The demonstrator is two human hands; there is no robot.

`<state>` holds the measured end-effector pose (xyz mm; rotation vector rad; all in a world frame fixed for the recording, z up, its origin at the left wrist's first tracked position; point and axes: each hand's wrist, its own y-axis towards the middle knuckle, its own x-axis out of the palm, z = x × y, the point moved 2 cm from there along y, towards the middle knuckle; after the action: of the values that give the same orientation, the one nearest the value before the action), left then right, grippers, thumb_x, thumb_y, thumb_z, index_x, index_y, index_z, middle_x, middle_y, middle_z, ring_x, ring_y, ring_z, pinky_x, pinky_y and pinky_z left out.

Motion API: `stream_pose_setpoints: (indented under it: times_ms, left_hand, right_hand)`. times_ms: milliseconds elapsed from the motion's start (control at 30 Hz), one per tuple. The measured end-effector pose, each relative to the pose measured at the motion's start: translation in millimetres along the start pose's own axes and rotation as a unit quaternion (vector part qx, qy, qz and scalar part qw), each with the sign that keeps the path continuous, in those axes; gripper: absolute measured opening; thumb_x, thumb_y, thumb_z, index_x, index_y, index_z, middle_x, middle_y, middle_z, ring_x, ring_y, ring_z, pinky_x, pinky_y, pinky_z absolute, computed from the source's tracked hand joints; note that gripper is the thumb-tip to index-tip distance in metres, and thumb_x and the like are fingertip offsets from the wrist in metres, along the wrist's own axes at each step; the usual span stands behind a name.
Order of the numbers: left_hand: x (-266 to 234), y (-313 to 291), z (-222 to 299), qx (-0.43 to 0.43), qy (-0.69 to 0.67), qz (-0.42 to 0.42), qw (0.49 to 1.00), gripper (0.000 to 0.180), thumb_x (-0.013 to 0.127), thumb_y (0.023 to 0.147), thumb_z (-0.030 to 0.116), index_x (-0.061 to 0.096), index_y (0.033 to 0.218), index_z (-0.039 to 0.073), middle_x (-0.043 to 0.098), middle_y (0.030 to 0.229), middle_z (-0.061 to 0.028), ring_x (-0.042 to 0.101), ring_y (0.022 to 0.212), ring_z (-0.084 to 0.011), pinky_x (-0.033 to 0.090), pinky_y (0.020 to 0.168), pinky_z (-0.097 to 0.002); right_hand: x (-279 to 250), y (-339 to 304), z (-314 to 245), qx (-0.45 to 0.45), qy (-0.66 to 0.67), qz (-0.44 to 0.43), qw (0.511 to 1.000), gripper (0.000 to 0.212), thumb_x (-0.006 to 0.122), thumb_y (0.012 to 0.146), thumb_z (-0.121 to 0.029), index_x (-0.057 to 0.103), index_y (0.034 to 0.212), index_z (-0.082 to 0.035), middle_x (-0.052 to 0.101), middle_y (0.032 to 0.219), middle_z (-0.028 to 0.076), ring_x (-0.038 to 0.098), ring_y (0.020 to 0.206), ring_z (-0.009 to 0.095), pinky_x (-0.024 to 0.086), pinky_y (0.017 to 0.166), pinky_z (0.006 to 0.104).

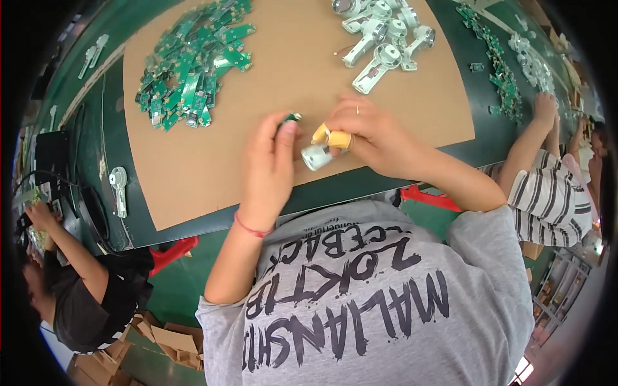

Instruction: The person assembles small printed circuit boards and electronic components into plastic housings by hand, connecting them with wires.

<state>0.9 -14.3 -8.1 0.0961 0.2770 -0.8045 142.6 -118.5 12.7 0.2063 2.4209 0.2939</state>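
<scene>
My left hand (pixel 273 151) pinches a small green circuit board (pixel 291 119) between thumb and fingers; most of the board is hidden. Just to its right, my right hand (pixel 367 132) is closed on a white plastic housing (pixel 315 157), whose end points down toward the table's front edge. Yellow coverings (pixel 339 139) show at the right fingertips and hide part of the grip. The two hands are close but apart, above a brown cardboard sheet (pixel 277 83).
A heap of green circuit boards (pixel 190 77) lies at the sheet's far left. Several white housings with round heads (pixel 380 61) are piled far right. One more housing (pixel 118 190) lies left on the green table (pixel 106 151). Co-workers' arms (pixel 524 145) are at both sides, with more boards (pixel 505 83) at right.
</scene>
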Motion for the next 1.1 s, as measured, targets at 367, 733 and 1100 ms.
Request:
stream_pose_setpoints:
  times_ms: [367,733,1100]
  left_hand:
    - [-7.1,-1.1,46.7,0.216,-0.071,0.024,0.974,0.02,0.057,0.08,-0.003,0.064,0.099,0.001,0.058,0.09,-0.0083,0.057,0.08,-0.0156,0.046,0.068,-0.025]
    - [-12.0,-1.7,36.1,0.218,-0.12,-0.039,0.968,0.015,0.057,0.08,-0.003,0.061,0.095,-0.002,0.056,0.092,-0.0082,0.056,0.081,-0.0149,0.045,0.069,-0.0246]
    - [2.6,-11.3,46.7,0.183,-0.114,0.112,0.97,0.017,0.054,0.084,-0.003,0.059,0.1,-0.001,0.065,0.096,-0.0115,0.061,0.084,-0.0154,0.048,0.075,-0.0245]
  right_hand:
    - [-20.9,14.5,-37.6,0.132,0.202,0.005,0.97,0.01,0.058,0.08,-0.009,0.064,0.08,-0.002,0.062,0.065,0.003,0.056,0.062,0.008,0.043,0.053,0.0242]
    - [-11.4,13.0,-31.9,0.263,0.391,-0.084,0.878,0.012,0.052,0.084,-0.008,0.06,0.088,0.0,0.054,0.071,-0.003,0.047,0.065,0.002,0.039,0.057,0.0182]
    - [-3.7,17.7,-46.5,0.172,0.367,0.088,0.91,0.01,0.052,0.081,-0.009,0.054,0.079,0.0,0.051,0.068,-0.002,0.044,0.059,0.002,0.037,0.049,0.0194]
